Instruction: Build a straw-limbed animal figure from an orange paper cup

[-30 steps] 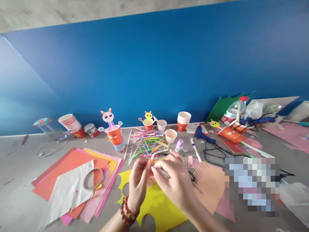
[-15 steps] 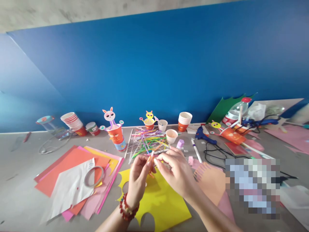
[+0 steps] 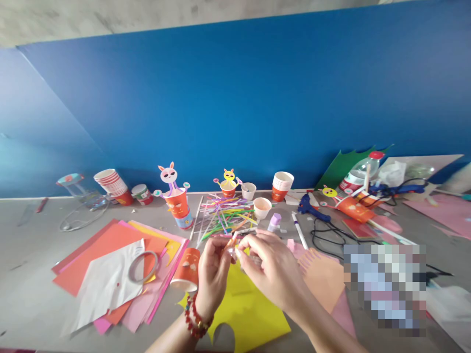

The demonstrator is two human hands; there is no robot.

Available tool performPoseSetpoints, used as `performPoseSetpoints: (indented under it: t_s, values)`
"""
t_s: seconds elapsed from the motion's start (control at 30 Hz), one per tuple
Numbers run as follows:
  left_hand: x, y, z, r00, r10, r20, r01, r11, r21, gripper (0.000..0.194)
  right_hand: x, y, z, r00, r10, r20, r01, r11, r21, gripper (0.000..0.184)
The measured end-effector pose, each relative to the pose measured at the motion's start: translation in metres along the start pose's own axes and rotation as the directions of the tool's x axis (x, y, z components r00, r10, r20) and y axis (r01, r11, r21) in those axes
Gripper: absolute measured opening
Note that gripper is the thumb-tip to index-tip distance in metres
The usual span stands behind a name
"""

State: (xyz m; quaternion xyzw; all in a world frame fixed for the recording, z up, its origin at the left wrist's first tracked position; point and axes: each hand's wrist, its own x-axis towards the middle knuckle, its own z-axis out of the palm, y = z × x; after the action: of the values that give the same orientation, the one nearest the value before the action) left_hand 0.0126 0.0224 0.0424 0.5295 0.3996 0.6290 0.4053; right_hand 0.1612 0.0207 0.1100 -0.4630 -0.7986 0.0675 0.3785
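Observation:
In front of me, my left hand [image 3: 213, 272] is closed with its fingertips round a thin orange-and-white piece [image 3: 233, 239], perhaps part of a straw. My right hand [image 3: 267, 262] meets it from the right, thumb and fingers pinched at a small whitish bit between the hands; its kind is too small to tell. An orange paper cup [image 3: 187, 268] leans over beside my left wrist. Beneath both hands lies a yellow sheet [image 3: 250, 314] with rounded cut-outs. Just behind them is a heap of colourful straws or sticks [image 3: 224, 215].
Coloured paper [image 3: 99, 255] and a tape roll [image 3: 133, 277] lie left. Cup figures [image 3: 176, 203], a white cup [image 3: 262, 208] and stacked cups [image 3: 282, 186] stand behind. To the right are a glue stick [image 3: 274, 221], a marker [image 3: 300, 231], a blue glue gun [image 3: 312, 208] and black cables.
An orange paper cup now shows left of my left hand, where yellow sheet showed before. My hands stay together, with fingers slightly shifted and a whitish bit showing between them.

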Motion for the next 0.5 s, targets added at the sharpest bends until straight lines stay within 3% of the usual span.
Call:
performPoseSetpoints:
  t_s: [0.13, 0.33, 0.5]
  values:
    - [0.001, -0.004, -0.001, 0.999, 0.022, 0.023, -0.023, 1.000, 0.013, 0.016, -0.003, -0.006, 0.002, 1.000, -0.016, -0.013, 0.017, 0.998, 0.068, 0.011]
    - [0.001, -0.003, 0.001, 0.998, 0.010, -0.069, -0.012, 0.999, -0.032, 0.017, -0.016, -0.011, 0.011, 1.000, 0.023, -0.016, -0.021, 0.992, 0.122, 0.002]
    - [0.000, -0.001, -0.001, 0.995, -0.081, -0.061, 0.066, 0.974, -0.218, 0.017, -0.033, -0.009, 0.017, 0.996, 0.085, 0.037, -0.092, 0.956, 0.280, 0.011]
